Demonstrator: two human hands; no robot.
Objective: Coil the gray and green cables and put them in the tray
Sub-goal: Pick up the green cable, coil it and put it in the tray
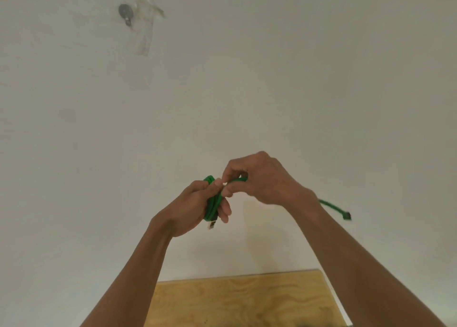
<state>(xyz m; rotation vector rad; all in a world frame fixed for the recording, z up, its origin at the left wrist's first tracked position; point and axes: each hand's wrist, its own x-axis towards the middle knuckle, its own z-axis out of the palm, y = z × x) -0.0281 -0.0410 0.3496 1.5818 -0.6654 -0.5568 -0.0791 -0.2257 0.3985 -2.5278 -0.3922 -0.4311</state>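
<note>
**Green cable nearly coiled, just the tail left to wrap**

So the green cable point(213, 204) is up in the air in front of a plain white wall point(247, 79), well above the plywood worktop point(242, 299). The left hand point(195, 208) is wrapped around the bundle of loops, fingers curled around it, with one plug end point(212, 224) poking out below the palm. The right hand point(257, 180) pinches the running strand right next to the bundle, touching the left fingertips.

Handling-wise it looks light and floppy but with some spring, so my guess is the loops want to pop open if the left grip loosens. Best place to hold is across the middle of the bundle, like now.

The coil's long axis runs roughly up and down, tilted a bit. The loose tail goes behind the right wrist and comes out to the right, its connector point(346, 216) pointing down-right.

No gray cable or tray in view.
</note>
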